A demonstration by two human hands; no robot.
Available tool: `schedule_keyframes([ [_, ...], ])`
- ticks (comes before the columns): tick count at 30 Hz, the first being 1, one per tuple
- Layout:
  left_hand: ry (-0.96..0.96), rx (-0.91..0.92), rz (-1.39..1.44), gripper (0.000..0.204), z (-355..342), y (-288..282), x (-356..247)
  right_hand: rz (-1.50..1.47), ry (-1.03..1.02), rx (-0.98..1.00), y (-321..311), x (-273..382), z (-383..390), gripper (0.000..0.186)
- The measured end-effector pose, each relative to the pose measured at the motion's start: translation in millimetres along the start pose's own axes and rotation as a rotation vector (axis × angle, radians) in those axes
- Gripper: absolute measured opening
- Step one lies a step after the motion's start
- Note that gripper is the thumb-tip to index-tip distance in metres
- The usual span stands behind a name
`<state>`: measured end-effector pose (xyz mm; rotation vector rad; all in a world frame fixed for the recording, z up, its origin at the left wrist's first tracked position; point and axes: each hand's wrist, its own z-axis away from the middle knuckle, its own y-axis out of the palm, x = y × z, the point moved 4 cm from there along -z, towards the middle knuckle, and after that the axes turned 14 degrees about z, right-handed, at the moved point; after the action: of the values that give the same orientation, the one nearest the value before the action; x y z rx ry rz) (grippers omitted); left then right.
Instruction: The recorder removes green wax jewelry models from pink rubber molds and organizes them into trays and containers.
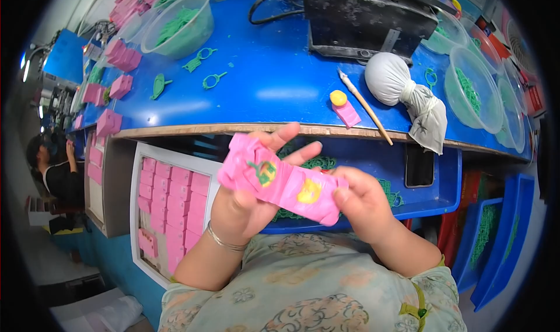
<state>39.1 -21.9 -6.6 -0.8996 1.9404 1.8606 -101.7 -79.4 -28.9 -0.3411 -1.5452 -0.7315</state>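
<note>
We look down on a long blue workbench with a pale worn front edge, curving away above both hands. On it, beyond the hands, sits a dark boxy machine with a black cable. Up and to the left of the hands stands a clear plastic bowl holding green moulded pieces; up and to the right, another clear bowl holds a few of the same green parts. Left of the left hand, below the bench, a white tray is packed with rows of flat pink pieces. Just above the right hand lies a white cloth pouch, round, tied off at the neck, its loose end hanging over the bench edge. Beside it a thin wooden brush lies at a slant, and a small pink block with a yellow cap rests near the edge.

We hold a pink strip of soft, glossy, creased plastic between both hands, in front of the chest and below the bench edge. Its long axis runs from upper left to lower right; a green-and-yellow figure sits near its left end, a yellow one near its right. The left hand, a thin bangle at the wrist, grips the left end from beneath, fingers stretched past the top edge. The right hand pinches the right end, closed on it.
</note>
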Motion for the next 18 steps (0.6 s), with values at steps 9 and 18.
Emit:
schedule_keyframes([
  [9, -0.262, -0.272, 0.575, 0.054, -2, -18, 12, 0.717, -0.131, 0.422, 26, 0, 8, 0.023],
  [18, -0.415, -0.245, 0.530, 0.054, 4, 0, 27, 0.509, -0.304, 0.068, 2, 44, -17, 0.051],
])
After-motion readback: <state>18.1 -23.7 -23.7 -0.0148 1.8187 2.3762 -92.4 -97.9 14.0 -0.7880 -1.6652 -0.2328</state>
